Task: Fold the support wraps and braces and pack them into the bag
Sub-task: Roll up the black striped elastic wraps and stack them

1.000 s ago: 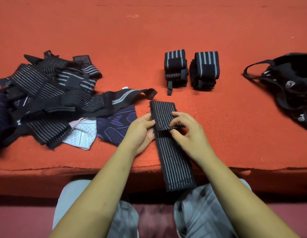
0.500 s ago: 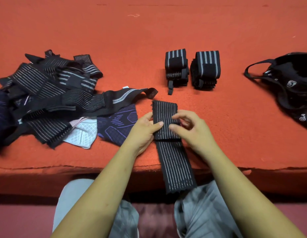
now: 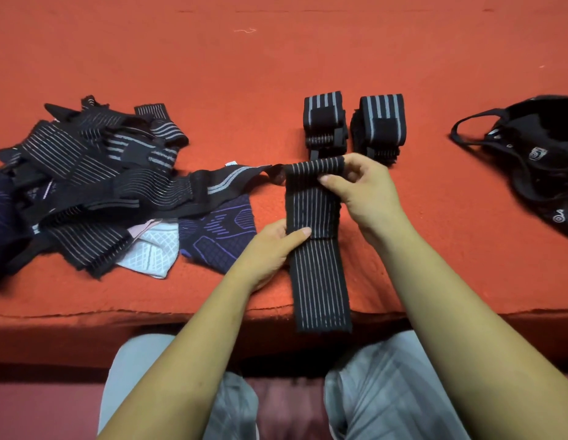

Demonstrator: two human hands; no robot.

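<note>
A long black wrap with thin grey stripes lies lengthwise on the red surface, its near end hanging over the front edge. My left hand pinches its left edge at a fold line, thumb on top. At the wrap's folded far end, my right hand grips it with thumb and fingers. Two folded wraps stand side by side just beyond. The black bag lies open at the far right. A heap of unfolded wraps and braces fills the left.
A purple patterned brace and a white one lie at the heap's near edge. The red surface stretches bare behind everything; its front edge runs just above my knees.
My right hand has slid from the wrap's middle up to its far end, and the folded upper section now lies longer. My left hand has shifted slightly toward me along the edge.
</note>
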